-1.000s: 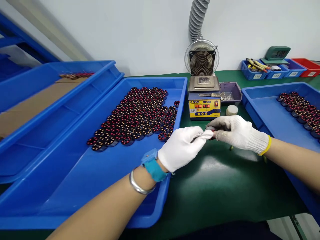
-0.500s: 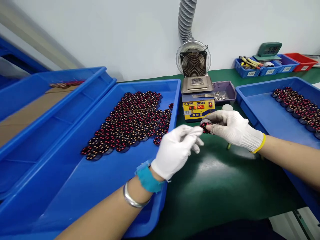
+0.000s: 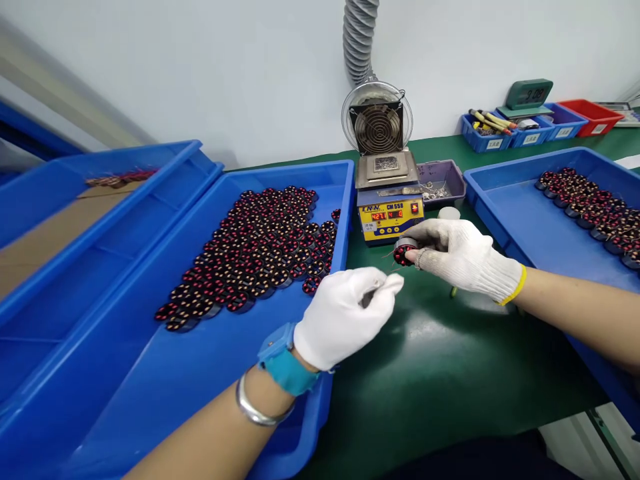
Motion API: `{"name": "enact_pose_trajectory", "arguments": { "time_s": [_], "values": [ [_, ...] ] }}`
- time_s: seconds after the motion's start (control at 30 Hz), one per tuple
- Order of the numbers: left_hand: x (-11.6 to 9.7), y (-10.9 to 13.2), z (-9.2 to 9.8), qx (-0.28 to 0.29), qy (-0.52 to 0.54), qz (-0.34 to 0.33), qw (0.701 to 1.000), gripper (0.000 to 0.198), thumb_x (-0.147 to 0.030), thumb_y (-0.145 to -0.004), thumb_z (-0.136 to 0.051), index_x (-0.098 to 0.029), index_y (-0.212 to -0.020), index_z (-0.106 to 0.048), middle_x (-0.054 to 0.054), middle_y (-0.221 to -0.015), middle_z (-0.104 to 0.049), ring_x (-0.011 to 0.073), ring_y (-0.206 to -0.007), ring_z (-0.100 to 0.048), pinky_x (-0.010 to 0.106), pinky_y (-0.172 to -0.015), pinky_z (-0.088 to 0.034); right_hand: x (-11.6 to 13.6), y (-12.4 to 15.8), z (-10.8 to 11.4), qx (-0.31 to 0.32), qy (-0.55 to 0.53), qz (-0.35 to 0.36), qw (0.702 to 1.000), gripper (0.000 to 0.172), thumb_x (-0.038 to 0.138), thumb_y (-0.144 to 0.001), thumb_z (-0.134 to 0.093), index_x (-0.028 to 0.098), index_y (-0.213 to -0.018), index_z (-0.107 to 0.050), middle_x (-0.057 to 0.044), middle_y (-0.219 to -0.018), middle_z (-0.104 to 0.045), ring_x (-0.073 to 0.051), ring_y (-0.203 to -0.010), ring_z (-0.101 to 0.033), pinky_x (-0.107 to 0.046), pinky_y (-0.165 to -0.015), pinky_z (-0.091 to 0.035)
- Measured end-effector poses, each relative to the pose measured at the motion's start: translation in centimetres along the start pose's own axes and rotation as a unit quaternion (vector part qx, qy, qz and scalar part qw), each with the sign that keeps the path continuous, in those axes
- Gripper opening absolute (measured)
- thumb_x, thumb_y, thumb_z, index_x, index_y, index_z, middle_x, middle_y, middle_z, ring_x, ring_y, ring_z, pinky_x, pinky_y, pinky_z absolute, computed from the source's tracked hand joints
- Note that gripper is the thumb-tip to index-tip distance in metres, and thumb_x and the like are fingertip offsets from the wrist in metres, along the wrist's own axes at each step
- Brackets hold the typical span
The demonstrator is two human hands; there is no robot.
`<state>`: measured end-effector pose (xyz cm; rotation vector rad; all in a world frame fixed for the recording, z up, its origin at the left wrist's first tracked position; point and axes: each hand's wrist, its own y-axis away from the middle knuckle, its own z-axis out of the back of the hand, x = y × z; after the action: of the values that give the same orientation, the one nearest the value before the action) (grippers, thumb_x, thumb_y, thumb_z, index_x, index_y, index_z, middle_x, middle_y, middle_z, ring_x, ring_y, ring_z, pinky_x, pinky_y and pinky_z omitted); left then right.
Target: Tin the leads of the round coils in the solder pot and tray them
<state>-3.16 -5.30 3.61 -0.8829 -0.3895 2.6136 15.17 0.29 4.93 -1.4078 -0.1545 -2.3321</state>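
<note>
My right hand [image 3: 460, 257], in a white knit glove with a yellow cuff, is closed on a small round red-and-black coil part [image 3: 404, 252] held above the green mat, just in front of the yellow solder pot [image 3: 390, 217]. My left hand [image 3: 345, 313], in a smooth white glove with a teal wrist strap, hovers over the right edge of the big blue tray [image 3: 200, 373]. Its fingers are curled in a loose pinch; I cannot make out anything in them. It is apart from the coil part.
Many coil parts [image 3: 255, 257] fill the big tray's far half. A second blue tray [image 3: 525, 213] on the right holds more coils [image 3: 595, 210]. A fan and duct [image 3: 377, 123] stand behind the solder pot, beside a purple bin [image 3: 443, 180]. Small bins [image 3: 530, 130] line the back wall.
My left hand has pulled back from the coil part toward me and down. My right hand keeps the part and has moved slightly left. The view has shifted right.
</note>
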Motion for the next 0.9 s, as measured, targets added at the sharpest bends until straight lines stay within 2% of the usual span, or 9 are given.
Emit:
{"name": "enact_pose_trajectory", "arguments": {
  "time_s": [0.07, 0.17, 0.23, 0.33, 0.47, 0.57, 0.67, 0.8, 0.9],
  "values": [
    [-0.1, 0.0, 0.3, -0.005, -0.004, 0.017, 1.0, 0.039, -0.036, -0.082, -0.057, -0.018, -0.049, -0.045, -0.004, -0.044, -0.044, 0.0083, -0.042, -0.04, 0.024, -0.047, -0.034, 0.3, 0.0, 0.2, -0.012, 0.007, -0.003, 1.0, 0.02, 0.02, -0.077, -0.065, 0.016, -0.096, -0.071, -0.004, -0.09, -0.067, -0.016, -0.081, -0.063, -0.024, -0.072, -0.053],
    [-0.1, -0.3, 0.1, -0.067, 0.063, 0.094, 0.991, 0.028, -0.045, -0.078, -0.062, -0.018, -0.073, -0.057, -0.001, -0.06, -0.058, 0.0106, -0.052, -0.052, 0.023, -0.052, -0.042, 0.2, 0.2, 0.0, -0.002, 0.009, 0.009, 1.0, 0.019, 0.021, -0.078, -0.065, 0.017, -0.095, -0.07, -0.003, -0.09, -0.067, -0.015, -0.081, -0.063, -0.022, -0.071, -0.052],
    [0.0, -0.5, -0.3, -0.091, 0.081, 0.104, 0.987, 0.028, -0.045, -0.082, -0.059, -0.017, -0.085, -0.059, 0.001, -0.069, -0.063, 0.0114, -0.058, -0.056, 0.023, -0.057, -0.045, -0.2, 0.3, -0.2, 0.015, 0.012, 0.024, 1.0, 0.019, 0.021, -0.079, -0.064, 0.017, -0.096, -0.07, -0.002, -0.092, -0.067, -0.015, -0.082, -0.063, -0.022, -0.071, -0.051],
    [0.1, -0.5, -0.5, -0.052, 0.029, 0.046, 0.997, 0.026, -0.036, -0.088, -0.051, -0.018, -0.071, -0.058, -0.001, -0.059, -0.057, 0.0097, -0.053, -0.05, 0.023, -0.054, -0.04, -0.5, 0.3, -0.4, 0.03, 0.017, 0.034, 0.999, 0.02, 0.021, -0.079, -0.064, 0.018, -0.099, -0.069, -0.001, -0.094, -0.067, -0.015, -0.085, -0.062, -0.022, -0.073, -0.051],
    [0.1, 0.2, 0.1, 0.014, -0.017, -0.061, 0.998, 0.035, -0.029, -0.084, -0.053, -0.018, -0.052, -0.047, -0.004, -0.046, -0.043, 0.0075, -0.043, -0.037, 0.024, -0.047, -0.031, -0.1, 0.2, 0.0, 0.01, 0.006, 0.002, 1.0, 0.02, 0.019, -0.079, -0.065, 0.017, -0.098, -0.07, -0.002, -0.092, -0.067, -0.014, -0.083, -0.063, -0.022, -0.072, -0.052],
    [-0.1, 0.2, 0.1, 0.018, 0.012, 0.016, 1.0, 0.033, -0.036, -0.078, -0.061, -0.018, -0.054, -0.048, -0.005, -0.046, -0.047, 0.0075, -0.042, -0.041, 0.023, -0.045, -0.034, 0.3, 0.1, 0.4, -0.021, 0.016, -0.006, 1.0, 0.019, 0.019, -0.078, -0.066, 0.016, -0.096, -0.071, -0.004, -0.093, -0.067, -0.015, -0.081, -0.064, -0.022, -0.07, -0.053],
    [-0.2, -0.1, -0.6, 0.002, 0.086, 0.128, 0.988, 0.032, -0.049, -0.074, -0.066, -0.018, -0.074, -0.058, -0.002, -0.057, -0.06, 0.0104, -0.049, -0.052, 0.023, -0.049, -0.043, 0.2, 0.1, 0.3, -0.016, 0.024, 0.001, 1.0, 0.019, 0.021, -0.078, -0.067, 0.017, -0.097, -0.071, -0.003, -0.092, -0.068, -0.015, -0.081, -0.064, -0.021, -0.07, -0.053],
    [0.1, -0.2, -1.4, 0.013, 0.144, 0.12, 0.982, 0.031, -0.045, -0.088, -0.05, -0.019, -0.074, -0.058, -0.001, -0.062, -0.064, 0.0109, -0.054, -0.057, 0.023, -0.052, -0.045, -0.5, 0.3, -0.2, 0.008, 0.027, 0.017, 0.999, 0.02, 0.023, -0.08, -0.064, 0.018, -0.099, -0.07, -0.001, -0.094, -0.068, -0.014, -0.085, -0.064, -0.021, -0.073, -0.052],
    [0.2, 0.1, -1.6, -0.008, 0.136, 0.091, 0.986, 0.028, -0.042, -0.089, -0.05, -0.019, -0.075, -0.058, -0.001, -0.062, -0.064, 0.0108, -0.054, -0.057, 0.022, -0.051, -0.044, -1.0, -0.1, 0.2, -0.009, 0.043, 0.02, 0.999, 0.021, 0.023, -0.081, -0.063, 0.018, -0.1, -0.069, -0.002, -0.096, -0.068, -0.014, -0.085, -0.065, -0.021, -0.072, -0.052]
  ]
}}
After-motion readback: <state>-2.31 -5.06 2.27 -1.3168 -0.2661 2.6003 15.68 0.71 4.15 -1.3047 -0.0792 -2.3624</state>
